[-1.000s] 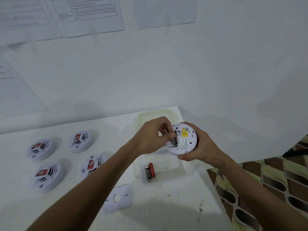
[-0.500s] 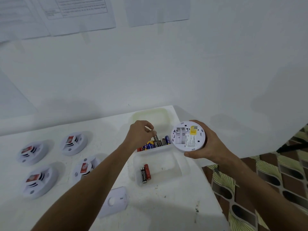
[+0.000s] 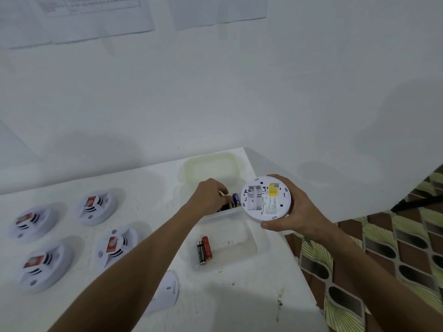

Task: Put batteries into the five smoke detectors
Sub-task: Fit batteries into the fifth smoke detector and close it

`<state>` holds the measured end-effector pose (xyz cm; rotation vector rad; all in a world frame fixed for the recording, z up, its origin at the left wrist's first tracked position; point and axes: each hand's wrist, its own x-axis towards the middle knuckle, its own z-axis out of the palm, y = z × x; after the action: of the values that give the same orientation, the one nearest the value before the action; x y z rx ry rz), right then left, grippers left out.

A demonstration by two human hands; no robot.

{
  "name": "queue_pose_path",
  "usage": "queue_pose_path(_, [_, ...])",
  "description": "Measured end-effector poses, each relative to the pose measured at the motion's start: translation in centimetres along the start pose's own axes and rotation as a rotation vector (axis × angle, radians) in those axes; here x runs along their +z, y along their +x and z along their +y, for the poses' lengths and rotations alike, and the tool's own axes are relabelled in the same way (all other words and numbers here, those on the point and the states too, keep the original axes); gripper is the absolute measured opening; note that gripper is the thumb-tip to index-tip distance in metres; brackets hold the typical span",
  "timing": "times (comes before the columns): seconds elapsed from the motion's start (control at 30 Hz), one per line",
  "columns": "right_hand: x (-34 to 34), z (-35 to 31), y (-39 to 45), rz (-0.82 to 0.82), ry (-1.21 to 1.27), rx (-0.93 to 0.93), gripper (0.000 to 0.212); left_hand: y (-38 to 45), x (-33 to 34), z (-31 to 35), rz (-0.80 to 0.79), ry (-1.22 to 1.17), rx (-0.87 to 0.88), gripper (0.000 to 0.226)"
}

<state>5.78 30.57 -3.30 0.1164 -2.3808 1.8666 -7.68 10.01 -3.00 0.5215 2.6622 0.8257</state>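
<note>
Nearest my view, on the table (image 3: 239, 295), a detached white backplate (image 3: 167, 289) lies flat, set aside, I judge, so the open detector's back could be reached. Just beyond it sits a clear tray (image 3: 249, 245) with two loose batteries (image 3: 204, 250) side by side in its left part, black and red; I guess they are spent cells kept apart from the fresh ones.

To the left, four smoke detectors (image 3: 46, 265) rest in two rows, each with a red label showing, parked out of the working area.

Further on, my right hand (image 3: 296, 209) grips the fifth smoke detector (image 3: 265, 199) by its rim, tilted back toward me so the battery bay (image 3: 253, 196) faces up; the bay looks empty. That hold keeps the slot open to the other hand.

My left hand (image 3: 208, 196) reaches into the far box (image 3: 230, 210) of fresh batteries (image 3: 233, 202), fingers curled down among them; whether a cell is already pinched I cannot tell, since the knuckles hide the tips.

Behind it, the box's pale lid (image 3: 211, 167) lies open against the wall.
</note>
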Motion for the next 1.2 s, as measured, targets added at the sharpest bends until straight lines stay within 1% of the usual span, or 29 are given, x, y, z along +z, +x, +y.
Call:
queue_pose_path(0.17, [0.5, 0.0, -0.7, -0.042, 0.005, 0.002, 0.087, -1.8, -1.0, 0.1, 0.039, 0.009, 0.037, 0.034])
queue_pose_path(0.23, [0.7, -0.1, -1.0, -0.055, 0.012, 0.003, 0.087, -3.1, -1.6, 0.2, 0.063, 0.023, 0.071, 0.032])
queue_pose_path(0.37, [1.0, -0.3, -1.8, -0.070, 0.025, 0.003, 0.086, -6.5, -2.7, -0.2, 0.119, 0.016, 0.086, 0.028])
queue_pose_path(0.43, [1.1, -0.5, -2.2, -0.088, 0.035, 0.000, 0.087, -8.3, -3.0, -0.5, 0.112, 0.034, 0.093, 0.029])
queue_pose_path(0.47, [1.2, -0.5, -2.3, -0.100, 0.039, 0.005, 0.087, -9.0, -3.1, -0.7, 0.083, 0.054, 0.091, 0.031])
queue_pose_path(0.53, [1.5, -0.6, -2.6, -0.126, 0.041, 0.006, 0.087, -10.2, -3.0, -1.1, -0.014, 0.147, 0.085, 0.038])
queue_pose_path(0.6, [1.7, -0.7, -2.7, -0.143, 0.039, 0.001, 0.087, -10.8, -2.7, -1.3, -0.092, 0.325, 0.088, 0.043])
queue_pose_path(0.73, [2.2, -1.0, -2.8, -0.168, 0.043, -0.002, 0.088, -10.9, -1.8, -0.8, -0.120, 0.580, 0.062, 0.046])
queue_pose_path(0.8, [2.3, -1.0, -2.8, -0.182, 0.042, -0.004, 0.087, -10.7, -1.6, -0.1, -0.136, 0.743, 0.089, 0.042])
queue_pose_path(0.9, [2.3, -1.0, -3.0, -0.192, 0.050, -0.011, 0.087, -10.6, -1.3, 0.6, -0.134, 0.924, 0.100, 0.026])
queue_pose_path(1.03, [2.1, -0.8, -3.3, -0.194, 0.050, -0.004, 0.086, -10.6, -0.3, 0.6, -0.073, 1.055, 0.099, 0.032])
queue_pose_path(1.1, [1.9, -0.6, -3.4, -0.196, 0.044, 0.004, 0.087, -10.7, 0.0, 0.5, -0.064, 1.065, 0.087, 0.027])
queue_pose_path(1.2, [1.8, -0.4, -3.5, -0.201, 0.042, 0.013, 0.089, -10.7, 0.3, 0.4, -0.086, 1.053, 0.061, 0.014])
